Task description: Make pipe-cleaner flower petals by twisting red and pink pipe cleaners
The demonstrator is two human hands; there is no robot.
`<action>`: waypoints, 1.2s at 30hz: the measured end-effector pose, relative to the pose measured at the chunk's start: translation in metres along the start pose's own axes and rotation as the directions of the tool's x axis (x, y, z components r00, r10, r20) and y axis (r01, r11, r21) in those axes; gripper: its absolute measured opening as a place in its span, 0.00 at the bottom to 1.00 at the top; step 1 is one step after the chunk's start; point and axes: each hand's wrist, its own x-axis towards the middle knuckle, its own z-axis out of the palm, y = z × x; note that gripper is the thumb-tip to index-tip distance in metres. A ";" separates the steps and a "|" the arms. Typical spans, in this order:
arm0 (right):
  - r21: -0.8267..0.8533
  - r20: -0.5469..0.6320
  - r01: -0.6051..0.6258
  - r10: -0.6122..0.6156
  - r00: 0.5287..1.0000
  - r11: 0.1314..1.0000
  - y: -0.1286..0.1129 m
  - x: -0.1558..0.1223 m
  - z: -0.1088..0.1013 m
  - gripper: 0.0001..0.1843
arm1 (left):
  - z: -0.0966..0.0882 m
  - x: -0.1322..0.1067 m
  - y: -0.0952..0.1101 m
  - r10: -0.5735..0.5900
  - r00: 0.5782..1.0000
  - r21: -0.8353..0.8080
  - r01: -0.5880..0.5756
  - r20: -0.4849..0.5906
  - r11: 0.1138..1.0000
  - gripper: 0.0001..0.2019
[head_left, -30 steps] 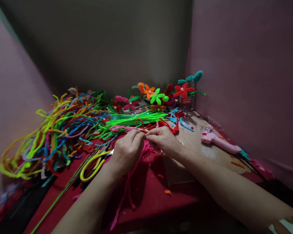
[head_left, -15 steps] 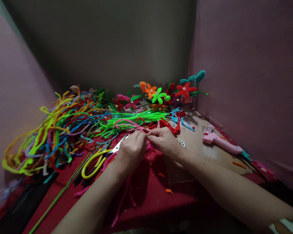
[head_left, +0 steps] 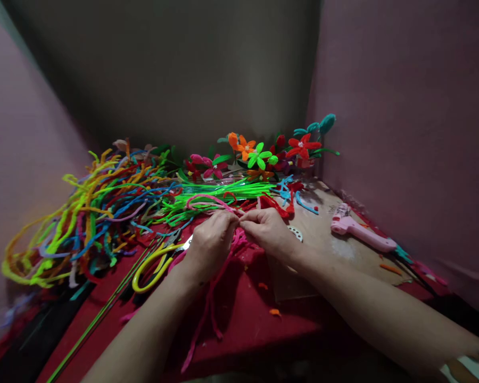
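Observation:
My left hand (head_left: 212,240) and my right hand (head_left: 269,230) meet fingertip to fingertip over the middle of the table. Both are closed in a pinch on a pink pipe cleaner (head_left: 207,197), whose loop sticks out beyond the fingers. Its pinched part is mostly hidden by my fingertips. Below my hands, more magenta pipe cleaners (head_left: 211,303) trail down over the red cloth. Yellow-handled scissors (head_left: 141,276) lie left of my left hand, their blades partly covered by it. A bundle of bright green pipe cleaners (head_left: 231,189) lies just behind.
A big tangle of coloured pipe cleaners (head_left: 99,213) fills the left side. Pipe-cleaner flowers (head_left: 259,157) stand at the back. On the right, a pink glue gun (head_left: 361,234) rests on a cardboard sheet (head_left: 323,266). Long thin green stems (head_left: 104,311) lie at front left.
My left hand has turned slightly and its wrist has shifted left, covering more of the scissor blades and baring more magenta pipe cleaners. My right hand has barely moved.

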 end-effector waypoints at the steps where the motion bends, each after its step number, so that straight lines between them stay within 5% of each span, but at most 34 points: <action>1: -0.037 0.001 0.014 -0.014 1.000 0.999 -0.001 -0.001 0.000 0.10 | 0.000 0.000 0.001 -0.007 1.000 0.009 0.007 0.003 1.000 0.04; 10: -0.095 0.002 0.024 -0.024 1.000 0.995 -0.008 -0.005 0.002 0.11 | -0.001 0.001 0.007 -0.113 0.993 0.072 0.114 -0.019 0.991 0.04; 17: 0.085 0.005 -0.031 0.031 1.000 0.996 -0.002 -0.001 0.003 0.10 | 0.001 0.003 0.012 -0.377 0.926 -0.103 0.374 -0.012 0.922 0.04; 20: 0.200 0.004 -0.097 0.098 0.995 0.975 -0.003 0.000 0.002 0.09 | -0.003 0.006 0.006 -0.592 0.806 -0.284 0.573 0.022 0.769 0.05; 24: 0.335 0.002 -0.159 0.168 0.986 0.929 -0.008 0.000 -0.001 0.06 | -0.011 0.014 -0.002 -0.714 0.628 -0.606 0.709 0.310 0.360 0.13; 29: 0.315 0.154 -0.195 0.152 0.976 0.929 -0.008 -0.001 -0.002 0.09 | -0.011 0.017 -0.004 -0.610 0.624 -0.788 0.616 0.489 -0.002 0.10; 36: 0.404 0.394 -0.337 0.170 0.903 0.851 -0.005 0.000 -0.010 0.09 | -0.019 0.019 -0.002 -0.614 0.672 -0.882 0.462 0.414 -0.089 0.05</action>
